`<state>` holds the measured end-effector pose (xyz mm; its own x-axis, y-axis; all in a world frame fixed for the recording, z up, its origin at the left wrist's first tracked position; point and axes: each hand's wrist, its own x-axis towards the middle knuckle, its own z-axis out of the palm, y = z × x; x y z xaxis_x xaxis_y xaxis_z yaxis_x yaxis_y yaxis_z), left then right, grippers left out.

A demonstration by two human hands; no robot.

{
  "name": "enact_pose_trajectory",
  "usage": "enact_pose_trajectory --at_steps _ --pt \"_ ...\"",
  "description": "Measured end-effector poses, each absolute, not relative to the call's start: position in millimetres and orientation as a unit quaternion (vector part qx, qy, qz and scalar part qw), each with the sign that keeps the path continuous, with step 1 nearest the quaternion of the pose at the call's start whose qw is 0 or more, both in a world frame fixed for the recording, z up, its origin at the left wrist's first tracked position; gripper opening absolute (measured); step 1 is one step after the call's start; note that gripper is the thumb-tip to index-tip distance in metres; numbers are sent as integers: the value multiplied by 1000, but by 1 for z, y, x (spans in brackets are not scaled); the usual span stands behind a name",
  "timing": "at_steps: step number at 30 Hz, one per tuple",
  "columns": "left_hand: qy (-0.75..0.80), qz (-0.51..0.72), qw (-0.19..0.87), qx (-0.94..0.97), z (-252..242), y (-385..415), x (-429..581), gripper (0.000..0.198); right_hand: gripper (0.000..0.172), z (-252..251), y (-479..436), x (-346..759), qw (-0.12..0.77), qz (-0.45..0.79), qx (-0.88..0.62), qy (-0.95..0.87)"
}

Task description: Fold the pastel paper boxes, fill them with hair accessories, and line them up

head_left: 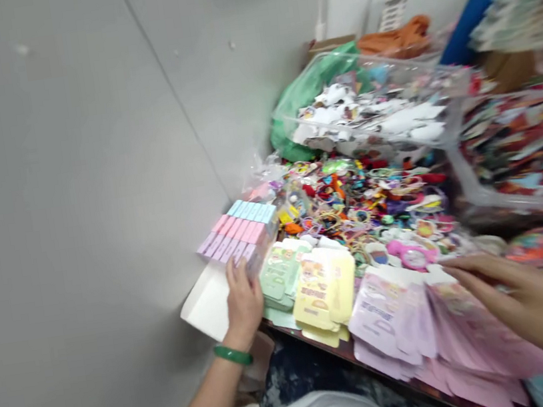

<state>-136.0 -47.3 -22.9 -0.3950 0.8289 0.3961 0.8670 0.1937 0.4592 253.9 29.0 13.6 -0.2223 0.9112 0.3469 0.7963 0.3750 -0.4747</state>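
My left hand (243, 302), with a green bangle on its wrist, rests on a clear box of pink, purple and blue packs (239, 229) at the table's left end, its fingers curled against the box's near side. My right hand (522, 299) lies flat with fingers stretched out on a spread of pink printed cards (420, 324). Between the hands sit stacks of green cards (281, 273) and yellow cards (324, 287).
A heap of colourful hair ties and small trinkets (368, 207) covers the table behind the cards. Clear bins (379, 107) of white and red items stand at the back right, beside a green bag (301, 95). A grey wall runs along the left.
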Motion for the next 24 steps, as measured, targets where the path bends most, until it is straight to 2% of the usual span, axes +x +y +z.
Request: enact_pose_trajectory --at_steps 4,6,9,14,18,22,24 --pt "-783 -280 6 -556 -5 -51 -142 51 35 17 72 248 143 97 -595 -785" --pt "-773 -291 37 -563 9 -50 -146 47 32 15 89 238 63 106 -596 -793" --pt "-736 -341 57 -582 30 -47 -150 36 28 8 105 224 16 117 -594 -796" --pt "-687 -386 75 -611 53 -40 -153 29 30 7 117 225 12 167 -622 -765" --pt "-655 -403 63 -636 71 -22 -156 24 17 21 123 238 43 226 -624 -747" --pt "-632 -402 53 -660 98 31 -166 21 32 29 128 251 126 258 -591 -754" --pt "-652 -337 59 -677 111 69 -175 24 35 24 132 255 188 289 -574 -743"
